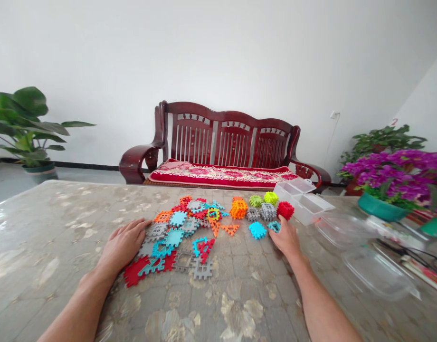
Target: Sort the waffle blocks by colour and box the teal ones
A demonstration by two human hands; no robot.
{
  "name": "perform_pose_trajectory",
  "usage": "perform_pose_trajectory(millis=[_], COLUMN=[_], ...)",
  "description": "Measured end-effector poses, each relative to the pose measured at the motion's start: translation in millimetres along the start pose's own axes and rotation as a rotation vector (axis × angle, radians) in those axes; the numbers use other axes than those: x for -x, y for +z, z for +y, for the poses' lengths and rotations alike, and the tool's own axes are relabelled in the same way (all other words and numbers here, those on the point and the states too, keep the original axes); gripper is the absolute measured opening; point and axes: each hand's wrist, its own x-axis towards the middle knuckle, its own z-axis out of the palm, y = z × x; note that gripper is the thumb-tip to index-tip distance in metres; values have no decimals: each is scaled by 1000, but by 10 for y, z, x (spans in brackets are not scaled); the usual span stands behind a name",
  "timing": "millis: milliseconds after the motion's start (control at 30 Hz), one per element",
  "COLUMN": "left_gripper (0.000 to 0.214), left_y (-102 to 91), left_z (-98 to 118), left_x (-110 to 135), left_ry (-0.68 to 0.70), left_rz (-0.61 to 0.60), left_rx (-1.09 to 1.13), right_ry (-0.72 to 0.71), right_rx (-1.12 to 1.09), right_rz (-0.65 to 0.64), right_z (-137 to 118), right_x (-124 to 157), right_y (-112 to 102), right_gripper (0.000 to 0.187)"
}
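Beside tiles (176, 234), left hand (124, 244) flat — right hand (286, 240) by red cube (285, 210)

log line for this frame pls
left hand flat on table, by loose tiles | right hand fingertips at red cube, grip unclear | clear box open beside it

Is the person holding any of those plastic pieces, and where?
Nothing is lifted. The left hand lies flat beside the loose tiles; the right hand touches a teal piece by the red cube, grip unclear.
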Motion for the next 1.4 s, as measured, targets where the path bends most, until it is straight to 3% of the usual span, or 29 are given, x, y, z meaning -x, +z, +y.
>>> perform_pose_trajectory(millis=[267,400,467,633,733,833,967,1100,1233,1400], left_gripper=[53,50,50,50,49,51,52,53,54,51], left_y=[-28,-50,-65,-63,-20,22,32,12,4,12], left_z=[11,38,56,67,31,-9,-20,0,14,11], left_x=[7,18,23,23,14,6,3,1,-2,7], left_ry=[1,-18,-23,-35,-34,-23,-12,-14,-22,-28], left_rz=[-42,-38,-53,-56,-45,-39,-17,-21,-39,-18], left_rx=[-12,-26,-33,-45,-35,-23,-17,-19,-27,-13], right_ry=[25,65,0,-338,-415,-356,-116,-66,-125,-37], right_rx=[-196,-283,-367,-549,-565,-583,-639,-501,-170,106], right_rz=[20,227,310,364,407,450,523,387,168,-83], right_z=[4,-42,-122,-459,-568,-488,-233,-169,-370,-628], right_x=[39,84,118,244,273,185,-85,-352,-509,-622], right_y=[-98,-186,-186,-52,26,29,-68,-214,-383,-498], right_gripper=[57,46,39,24,21,19,32,49,54,51])
